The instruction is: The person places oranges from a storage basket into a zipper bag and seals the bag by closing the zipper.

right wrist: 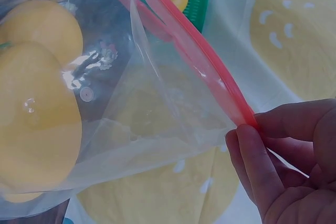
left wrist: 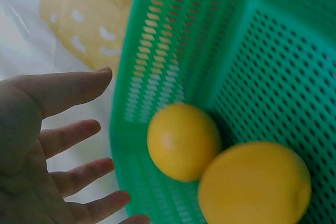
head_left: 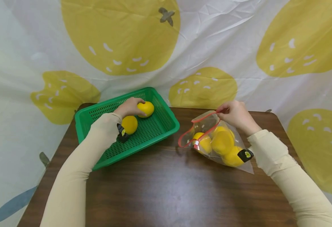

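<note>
In the head view, my left hand (head_left: 131, 107) is over a green basket (head_left: 170, 121), beside a yellow lemon (head_left: 146, 109). Its fingers are spread apart with nothing between them in the left wrist view. A second lemon (head_left: 129, 125) lies nearer my wrist, on the basket's slotted floor. With thumb and fingertips, my right hand (head_left: 235, 116) pinches the red-edged mouth of a clear zip bag (right wrist: 157, 98), lifting that corner. Several lemons (head_left: 222, 142) sit inside the bag. Its mouth gapes toward the basket, and a small slider (head_left: 196, 144) sits on the red strip.
Basket and bag are on a dark brown wooden table (head_left: 166, 189), the basket at the left and the bag at the right. Behind the table hangs a white cloth (head_left: 143, 85) printed with big yellow fruit. A black wrist strap (head_left: 122, 132) shows at my left cuff.
</note>
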The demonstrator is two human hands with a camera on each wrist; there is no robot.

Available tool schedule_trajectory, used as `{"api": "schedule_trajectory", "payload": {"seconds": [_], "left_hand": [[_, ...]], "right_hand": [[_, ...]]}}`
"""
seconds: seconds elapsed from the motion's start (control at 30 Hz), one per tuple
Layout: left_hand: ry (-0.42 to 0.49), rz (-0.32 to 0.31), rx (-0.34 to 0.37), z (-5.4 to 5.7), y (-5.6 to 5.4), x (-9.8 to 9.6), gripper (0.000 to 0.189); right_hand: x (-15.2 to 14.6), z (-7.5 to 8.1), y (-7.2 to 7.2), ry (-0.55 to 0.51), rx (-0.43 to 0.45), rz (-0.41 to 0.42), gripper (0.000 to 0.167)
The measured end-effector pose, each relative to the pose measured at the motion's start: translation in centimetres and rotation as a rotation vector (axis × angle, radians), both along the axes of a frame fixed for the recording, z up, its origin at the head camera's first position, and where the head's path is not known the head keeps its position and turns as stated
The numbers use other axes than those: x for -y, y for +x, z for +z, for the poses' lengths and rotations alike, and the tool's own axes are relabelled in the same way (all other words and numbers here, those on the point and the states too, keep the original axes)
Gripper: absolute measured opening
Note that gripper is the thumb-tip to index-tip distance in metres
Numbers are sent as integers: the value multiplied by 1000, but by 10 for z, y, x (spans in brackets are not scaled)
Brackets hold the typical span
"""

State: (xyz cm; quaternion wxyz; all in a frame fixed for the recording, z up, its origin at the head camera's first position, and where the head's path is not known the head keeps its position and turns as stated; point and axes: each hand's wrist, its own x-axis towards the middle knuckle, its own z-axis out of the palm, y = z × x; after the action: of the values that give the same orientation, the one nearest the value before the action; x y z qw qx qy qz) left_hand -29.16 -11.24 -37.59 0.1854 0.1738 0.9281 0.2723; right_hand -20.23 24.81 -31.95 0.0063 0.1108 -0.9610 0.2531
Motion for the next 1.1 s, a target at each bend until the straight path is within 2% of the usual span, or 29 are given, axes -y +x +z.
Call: {"api": "schedule_trajectory", "payload": {"seconds": [0.1, 0.3, 0.53, 0.77, 0.9, 1.1], "left_hand": [[-38, 27, 26, -5, 0, 7, 64], [-110, 32, 66, -15, -1, 15, 66], [-173, 66, 148, -26, 0, 19, 69], [-227, 67, 244, -33, 3, 22, 70], [-261, 58, 249, -38, 1, 24, 69], [-261, 110, 257, -41, 3, 23, 69]], "right_hand": [[0, 0, 0, 4, -1, -2, 14], [0, -1, 1, -6, 6, 1, 14], [-1, 0, 2, -9, 9, 0, 14], [0, -2, 2, -3, 8, -3, 13], [-1, -1, 3, -3, 13, -5, 14], [-1, -2, 2, -1, -1, -4, 13]]}}
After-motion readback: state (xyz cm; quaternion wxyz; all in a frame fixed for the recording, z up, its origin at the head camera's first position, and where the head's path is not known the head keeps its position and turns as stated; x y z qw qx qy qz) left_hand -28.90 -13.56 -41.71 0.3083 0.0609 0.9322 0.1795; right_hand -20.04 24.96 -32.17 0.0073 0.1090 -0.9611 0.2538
